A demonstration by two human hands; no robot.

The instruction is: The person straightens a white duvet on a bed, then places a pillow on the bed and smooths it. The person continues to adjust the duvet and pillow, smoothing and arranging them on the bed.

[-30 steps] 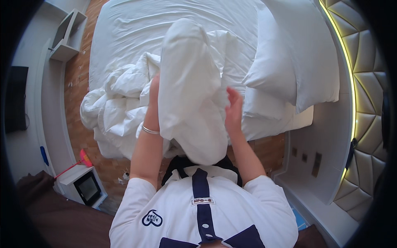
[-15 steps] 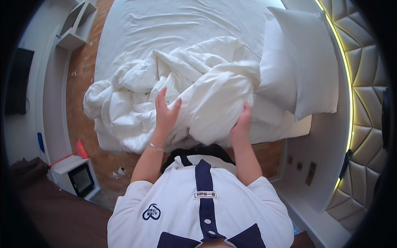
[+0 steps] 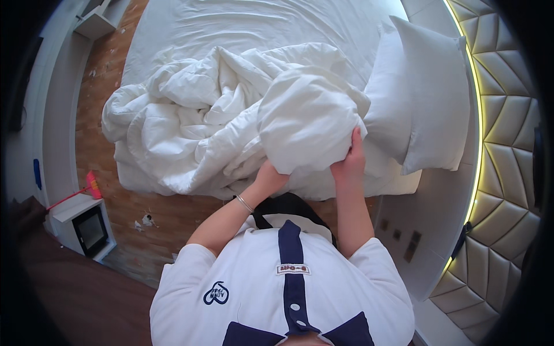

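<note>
White bundle between the fingers

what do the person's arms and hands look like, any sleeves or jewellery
The left arm and right arm come out of short white sleeves, bare below them. A thin silvery bracelet circles the left wrist; none shows on the right. The left hand and right hand wear no visible gloves, though some fingers are hidden.

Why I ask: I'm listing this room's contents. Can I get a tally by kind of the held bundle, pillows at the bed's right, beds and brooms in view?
Bundle: 1
Pillows: 2
Bed: 1
Broom: 1
Total: 5
</note>
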